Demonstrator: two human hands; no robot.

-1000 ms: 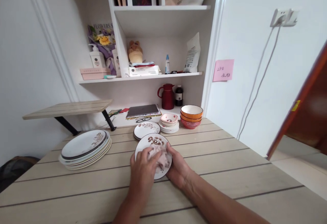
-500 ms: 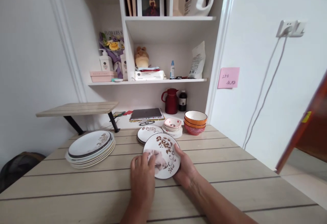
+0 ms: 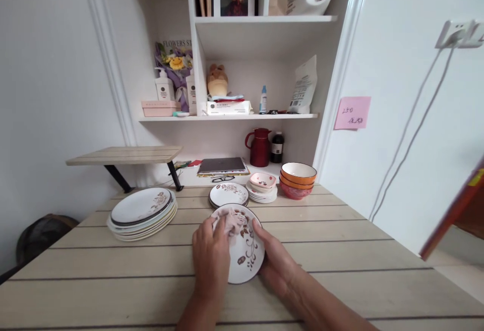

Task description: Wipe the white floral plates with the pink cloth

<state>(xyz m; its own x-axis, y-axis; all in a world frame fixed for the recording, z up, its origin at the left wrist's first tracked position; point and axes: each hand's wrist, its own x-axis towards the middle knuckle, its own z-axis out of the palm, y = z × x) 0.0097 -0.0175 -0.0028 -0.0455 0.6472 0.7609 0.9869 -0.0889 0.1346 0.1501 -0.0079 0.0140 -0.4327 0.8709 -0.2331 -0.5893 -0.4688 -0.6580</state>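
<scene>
My right hand (image 3: 278, 258) grips a white plate (image 3: 245, 260) by its right edge, thumb on top and fingers underneath. The plate has a dark rim and a brown floral pattern, and it is tilted up toward me above the table. A pale pinkish cloth (image 3: 230, 221) is bunched under the fingers of my left hand (image 3: 212, 245), pressed on the plate's upper left part. Just behind lies a small stack of matching plates (image 3: 228, 194). The fingertips of my right hand are hidden beneath the plate.
Large plates (image 3: 141, 207) are stacked at the left, near a raised wooden shelf (image 3: 126, 155). Small dishes (image 3: 262, 190) and stacked bowls (image 3: 298, 180) stand at the back right of the slatted table (image 3: 151, 285). Behind are a laptop (image 3: 221, 164), glasses (image 3: 223, 179) and a red jug (image 3: 259, 148).
My left hand has moved the cloth from the plate's lower middle up to its upper left. The plate sits slightly lower and is turned a little. The camera view has shifted left.
</scene>
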